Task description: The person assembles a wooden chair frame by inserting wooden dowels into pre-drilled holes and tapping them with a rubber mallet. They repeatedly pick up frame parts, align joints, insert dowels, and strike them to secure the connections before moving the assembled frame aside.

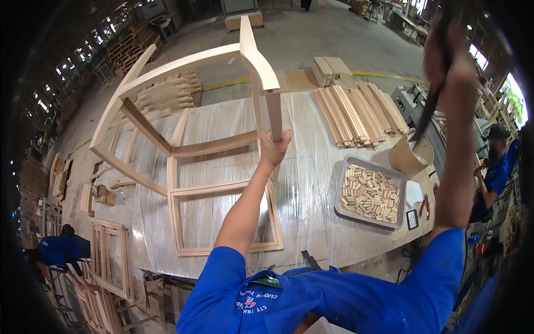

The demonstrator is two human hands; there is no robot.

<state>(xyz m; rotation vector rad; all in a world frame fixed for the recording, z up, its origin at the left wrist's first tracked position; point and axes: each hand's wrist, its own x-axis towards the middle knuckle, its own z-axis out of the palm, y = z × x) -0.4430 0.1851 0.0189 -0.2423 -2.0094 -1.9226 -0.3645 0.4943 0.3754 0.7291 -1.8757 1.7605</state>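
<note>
My left hand point(276, 148) is closed round an upright leg of a pale wooden chair frame point(214, 146), which stands on the worktable point(303, 222). Two bent pieces of the frame rise toward the far side, above its curved rails. At upper right my right hand point(453, 64) is raised high, fingers wrapped round a long dark tool point(431, 106). Motion smears both hand and tool, so the tool's kind does not show. Its lower end overlaps the mouth of a tan round container point(401, 157) in this view; whether they touch I cannot tell.
A grey tray point(364, 219) of short wooden dowels sits right of centre. Beyond it lie wooden strips point(356, 117) in rows. Pliers point(424, 206) and a small dark-edged box point(412, 219) are near the right edge. Co-workers in blue point(503, 167) are at both sides. Stacked wooden parts point(172, 92) lie far left.
</note>
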